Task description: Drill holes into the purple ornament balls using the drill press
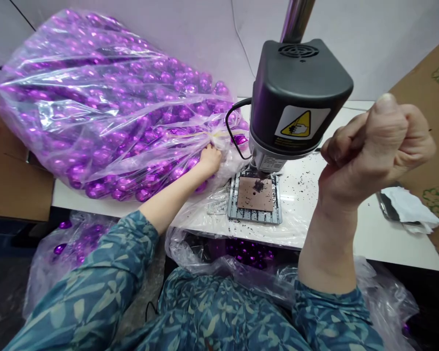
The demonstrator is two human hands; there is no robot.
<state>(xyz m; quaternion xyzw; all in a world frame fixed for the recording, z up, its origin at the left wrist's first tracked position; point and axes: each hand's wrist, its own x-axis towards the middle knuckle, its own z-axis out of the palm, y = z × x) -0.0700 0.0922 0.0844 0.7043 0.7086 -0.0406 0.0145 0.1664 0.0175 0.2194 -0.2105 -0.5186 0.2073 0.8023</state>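
Note:
A large clear plastic bag full of shiny purple balls lies on the left of the table, its gathered neck bound with a yellowish tie. My left hand is closed at the bag's neck, gripping the plastic; its fingertips are partly hidden. To the right of a dark bench drill, my right hand is raised in a fist. Whatever sits inside that fist is hidden; a small dark rod end shows between it and the drill. Beneath the drill head, a brown square board with a hole and dark shavings rests on a slotted metal base.
Dark crumbs are scattered over the white table. A phone-like object under crumpled white paper lies at the right. Cardboard boxes stand at both sides. Loose plastic sheeting and more purple balls are below the table edge.

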